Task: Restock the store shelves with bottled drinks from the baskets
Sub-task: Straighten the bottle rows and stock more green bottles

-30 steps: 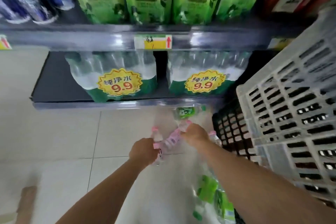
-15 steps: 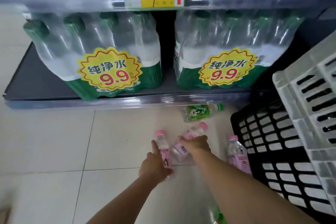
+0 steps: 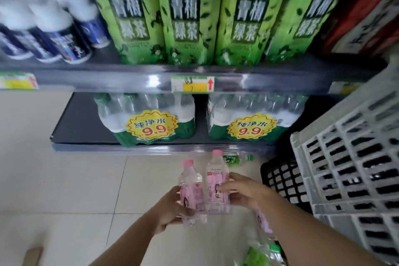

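Only the person's two arms show, and both are bare. The left forearm is uncovered from the wrist back to where the picture cuts it off, and the right forearm is the same, looking broader because it is nearer the camera. The left hand and the right hand are bare too, skin showing on the fingers, the knuckles and both wrists. The view is too soft to make out the nails or any finer marks on the skin.
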